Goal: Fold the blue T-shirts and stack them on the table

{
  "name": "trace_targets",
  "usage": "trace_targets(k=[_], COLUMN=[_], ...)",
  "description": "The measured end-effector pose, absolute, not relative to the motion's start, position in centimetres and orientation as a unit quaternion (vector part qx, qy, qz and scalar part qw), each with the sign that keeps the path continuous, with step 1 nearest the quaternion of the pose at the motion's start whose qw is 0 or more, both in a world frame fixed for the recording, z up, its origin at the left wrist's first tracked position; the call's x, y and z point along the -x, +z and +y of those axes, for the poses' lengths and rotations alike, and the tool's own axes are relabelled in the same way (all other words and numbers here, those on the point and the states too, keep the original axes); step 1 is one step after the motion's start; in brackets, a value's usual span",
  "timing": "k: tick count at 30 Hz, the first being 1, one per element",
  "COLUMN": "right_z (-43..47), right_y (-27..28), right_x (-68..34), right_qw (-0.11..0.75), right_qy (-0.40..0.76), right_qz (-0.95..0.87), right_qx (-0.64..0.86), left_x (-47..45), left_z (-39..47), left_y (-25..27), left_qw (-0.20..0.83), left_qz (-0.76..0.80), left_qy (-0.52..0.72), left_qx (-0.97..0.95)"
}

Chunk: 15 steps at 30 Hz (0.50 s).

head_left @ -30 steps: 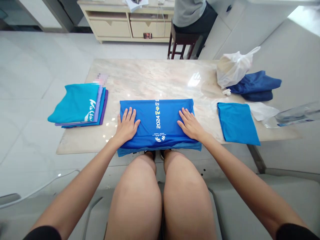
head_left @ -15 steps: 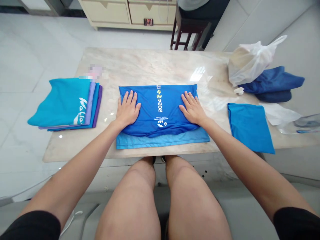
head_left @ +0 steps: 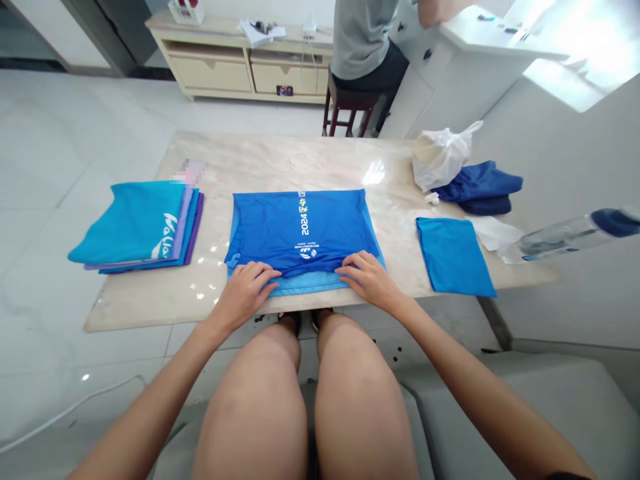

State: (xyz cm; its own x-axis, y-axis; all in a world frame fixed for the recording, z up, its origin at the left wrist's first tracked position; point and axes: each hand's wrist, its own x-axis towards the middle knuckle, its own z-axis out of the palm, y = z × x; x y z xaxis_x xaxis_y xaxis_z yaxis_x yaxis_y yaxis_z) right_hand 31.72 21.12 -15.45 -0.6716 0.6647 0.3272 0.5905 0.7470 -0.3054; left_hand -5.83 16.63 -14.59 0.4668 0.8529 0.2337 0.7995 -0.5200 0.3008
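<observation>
From where I stood, the royal-blue T-shirt lay flat at the middle of the marble counter, already folded into a rectangle with its printed stripe showing. Its lighter lower layer poked out along the six o'clock edge. The left hand and right hand sat on that near edge, fingers curled and apparently pinching the hem. At nine o'clock, a stack of folded shirts looked finished. At three o'clock lay a folded blue cloth, and beyond it a dark-blue heap beside a plastic bag, seemingly unfolded.
</observation>
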Motion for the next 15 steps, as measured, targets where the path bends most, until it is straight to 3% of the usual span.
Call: trace_targets(k=[15], right_z=[23.4], right_y=[-16.8], right_x=[-29.5], right_qw=[0.215], right_qy=[0.085], right_qz=[-0.911], right_qx=[0.342], left_x=[4.5], left_z=[19.4], left_y=[-15.5], left_qw=[0.082], left_qz=[0.494], left_qy=[0.182], left_qx=[-0.846])
